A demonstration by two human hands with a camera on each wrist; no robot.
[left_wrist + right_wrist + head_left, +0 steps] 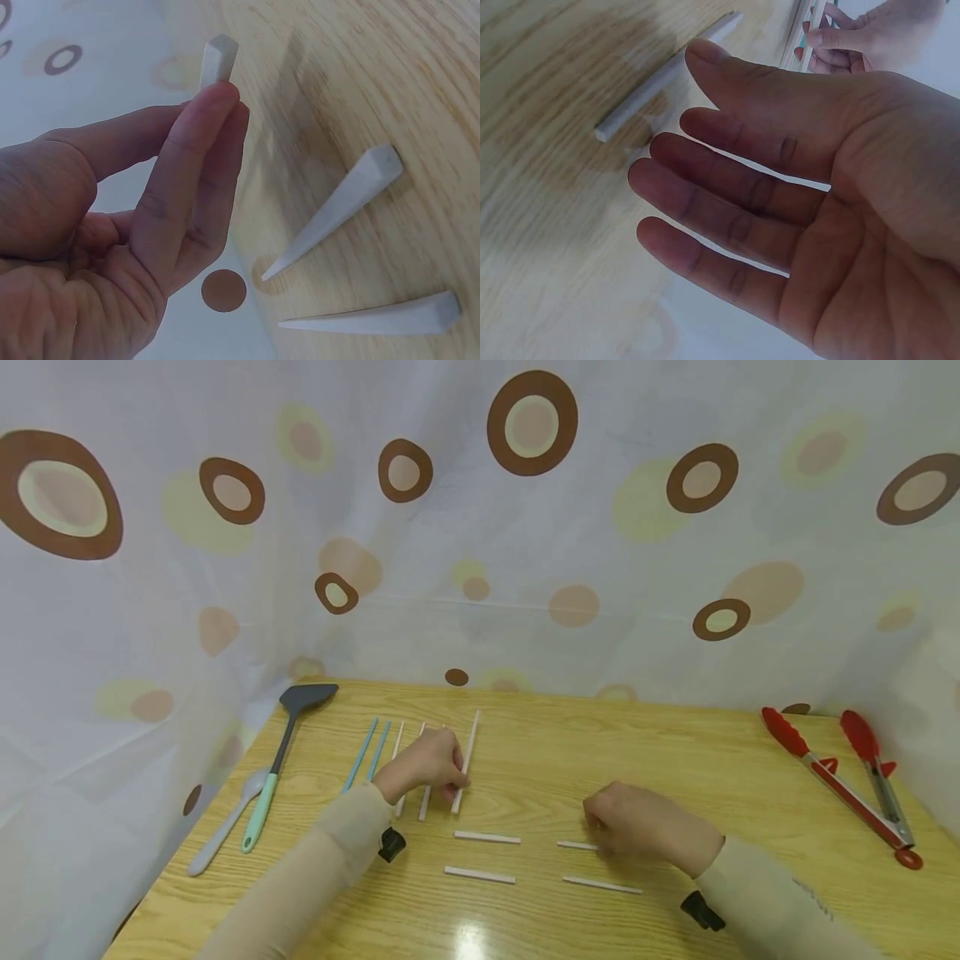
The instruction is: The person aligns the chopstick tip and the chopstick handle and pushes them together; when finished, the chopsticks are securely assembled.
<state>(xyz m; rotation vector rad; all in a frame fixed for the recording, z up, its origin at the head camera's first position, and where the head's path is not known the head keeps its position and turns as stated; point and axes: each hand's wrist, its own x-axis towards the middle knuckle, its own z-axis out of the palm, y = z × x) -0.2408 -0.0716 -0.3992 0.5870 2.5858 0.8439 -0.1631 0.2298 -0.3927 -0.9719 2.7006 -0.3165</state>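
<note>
My left hand (pixel 435 758) pinches a white chopstick (pixel 472 743) between thumb and fingers; its blunt end (pixel 219 58) pokes up past the fingertips in the left wrist view. Two more white chopsticks (pixel 345 202) lie beside that hand, thick ends toward me, partly covered by it in the head view. Left of them is a pair of blue chopsticks (pixel 362 753). Over the middle right of the table, my right hand (pixel 647 828) holds nothing, its fingers loosely extended in the right wrist view. Just under it lies a short white stick (pixel 667 79), partly hidden by the hand in the head view.
Three other short white sticks (pixel 487 837) lie crosswise near the front. At the left are a dark spatula (pixel 288 722) with a mint handle and a grey spoon (pixel 232 822). Red-tipped tongs (pixel 855 793) lie at the right. A dotted curtain (pixel 480 527) borders the wooden table (pixel 540 760).
</note>
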